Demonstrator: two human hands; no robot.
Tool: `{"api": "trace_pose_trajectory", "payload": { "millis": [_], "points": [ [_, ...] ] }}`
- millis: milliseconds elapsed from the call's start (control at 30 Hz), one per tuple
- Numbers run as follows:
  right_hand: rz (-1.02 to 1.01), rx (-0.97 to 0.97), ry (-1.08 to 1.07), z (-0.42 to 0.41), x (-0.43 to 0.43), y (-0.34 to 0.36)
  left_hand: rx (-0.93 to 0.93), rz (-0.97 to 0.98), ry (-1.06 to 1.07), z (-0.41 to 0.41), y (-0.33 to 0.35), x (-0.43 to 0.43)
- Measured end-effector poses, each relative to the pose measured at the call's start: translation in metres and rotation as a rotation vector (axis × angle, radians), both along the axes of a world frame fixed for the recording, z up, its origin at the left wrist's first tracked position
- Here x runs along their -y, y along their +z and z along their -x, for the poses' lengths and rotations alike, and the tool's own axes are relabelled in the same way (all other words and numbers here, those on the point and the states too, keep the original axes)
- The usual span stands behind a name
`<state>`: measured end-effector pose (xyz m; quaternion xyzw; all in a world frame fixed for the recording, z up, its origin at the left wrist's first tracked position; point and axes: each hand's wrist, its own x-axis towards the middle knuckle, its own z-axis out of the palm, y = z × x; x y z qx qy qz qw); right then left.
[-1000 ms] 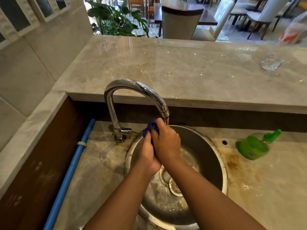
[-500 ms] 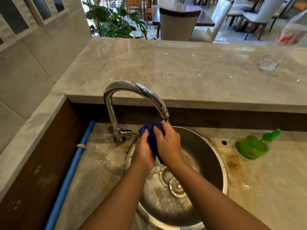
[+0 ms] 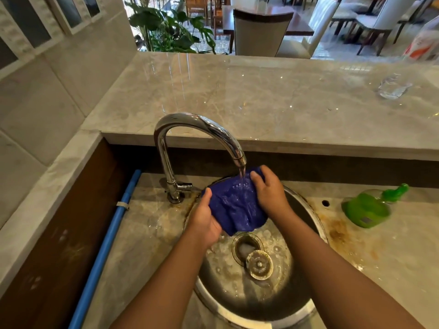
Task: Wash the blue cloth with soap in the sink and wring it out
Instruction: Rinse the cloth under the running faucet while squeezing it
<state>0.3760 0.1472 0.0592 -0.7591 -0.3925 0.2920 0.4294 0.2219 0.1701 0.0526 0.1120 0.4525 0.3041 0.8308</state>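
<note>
The blue cloth is spread wet between my hands over the round steel sink. Water runs from the chrome faucet onto its top. My left hand grips the cloth's left edge, thumb on top. My right hand grips its right edge, fingers curled over the upper corner. A green soap bottle lies on its side on the counter right of the sink. The drain is open, its strainer plug lying beside it among suds.
A raised marble ledge runs behind the faucet, with a clear glass at its right. A blue pipe slants along the left side. The stained counter extends right of the sink. Chairs and plants stand beyond the ledge.
My hands have drawn apart, opening the bunched cloth out flat under the running water. Before, they were pressed together around the wadded cloth.
</note>
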Motion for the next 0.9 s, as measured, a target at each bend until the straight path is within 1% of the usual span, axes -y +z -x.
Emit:
{"api": "trace_pose_trajectory", "payload": {
  "millis": [100, 167, 200, 233, 300, 333, 367, 433, 467, 500, 567, 600, 667, 733, 800, 833, 900],
  "points": [
    [-0.062, -0.122, -0.014, 0.001, 0.013, -0.001, -0.109, -0.078, 0.024, 0.0, 0.001, -0.008],
    [-0.104, -0.141, -0.052, 0.006, 0.02, -0.005, -0.263, -0.178, 0.006, -0.002, 0.001, -0.01],
    [-0.128, -0.162, -0.096, 0.008, 0.022, -0.008, -0.347, -0.261, -0.028, -0.004, 0.003, -0.01],
    [-0.152, -0.197, -0.146, 0.007, 0.023, -0.012, -0.441, -0.384, -0.085, -0.004, 0.004, -0.009],
    [-0.166, -0.241, -0.213, 0.002, 0.024, -0.017, -0.629, -0.7, -0.241, -0.001, 0.004, -0.008],
    [-0.149, -0.242, -0.219, 0.0, 0.025, -0.019, -0.684, -0.818, -0.287, 0.001, 0.004, -0.007],
    [-0.131, -0.238, -0.216, -0.002, 0.023, -0.02, -0.701, -0.872, -0.294, 0.003, 0.004, -0.007],
    [-0.113, -0.253, -0.218, -0.001, 0.02, -0.02, -0.691, -0.864, -0.245, 0.005, 0.008, -0.01],
    [-0.116, -0.301, -0.232, 0.001, 0.018, -0.022, -0.659, -0.817, -0.219, 0.005, 0.01, -0.01],
    [-0.103, -0.399, -0.256, 0.004, 0.016, -0.022, -0.605, -0.745, -0.207, 0.004, 0.013, -0.01],
    [-0.052, -0.685, -0.286, 0.009, 0.015, -0.025, -0.478, -0.614, -0.229, 0.002, 0.018, -0.008],
    [-0.028, -0.768, -0.283, 0.011, 0.016, -0.029, -0.442, -0.597, -0.255, 0.001, 0.02, -0.007],
    [0.019, -0.765, -0.263, 0.014, 0.018, -0.038, -0.461, -0.665, -0.352, 0.0, 0.022, -0.008],
    [-0.025, -0.665, -0.222, 0.012, 0.019, -0.038, -0.538, -0.809, -0.479, -0.001, 0.025, -0.012],
    [-0.099, -0.54, -0.046, 0.008, 0.019, -0.03, -0.582, -0.878, -0.632, -0.001, 0.03, -0.017],
    [-0.122, -0.529, 0.058, 0.007, 0.019, -0.023, -0.58, -0.881, -0.709, -0.001, 0.033, -0.02],
    [-0.111, -0.584, 0.186, 0.01, 0.018, -0.011, -0.535, -0.865, -0.817, 0.0, 0.04, -0.026]
  ]
}}
